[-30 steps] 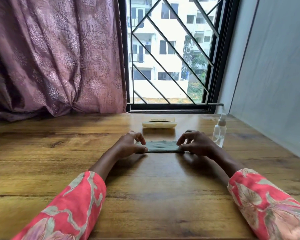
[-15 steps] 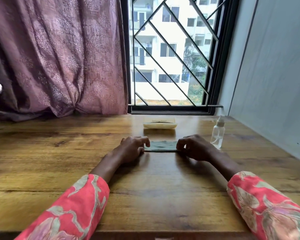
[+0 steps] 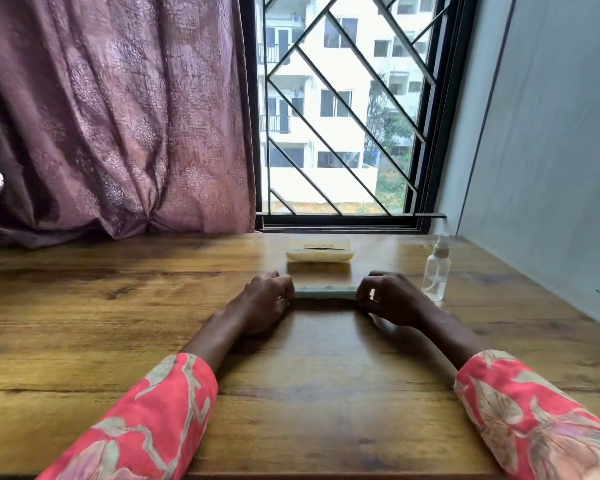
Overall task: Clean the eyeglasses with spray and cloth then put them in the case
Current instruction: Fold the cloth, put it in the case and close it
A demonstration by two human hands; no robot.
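A grey-green cloth (image 3: 325,292), folded into a narrow strip, lies flat on the wooden table (image 3: 118,306). My left hand (image 3: 267,299) pinches its left end and my right hand (image 3: 388,299) pinches its right end. Behind the cloth rests a cream eyeglass case (image 3: 320,255), lid down. A small clear spray bottle (image 3: 437,271) stands upright just right of my right hand. No eyeglasses are visible.
A mauve curtain (image 3: 111,116) hangs at the back left, its hem on the table. A barred window (image 3: 340,109) is behind the case, and a grey wall (image 3: 551,150) borders the table on the right.
The cloth strip has become narrower as both hands folded it further. My hands stay at its two ends, and the view has tilted slightly.
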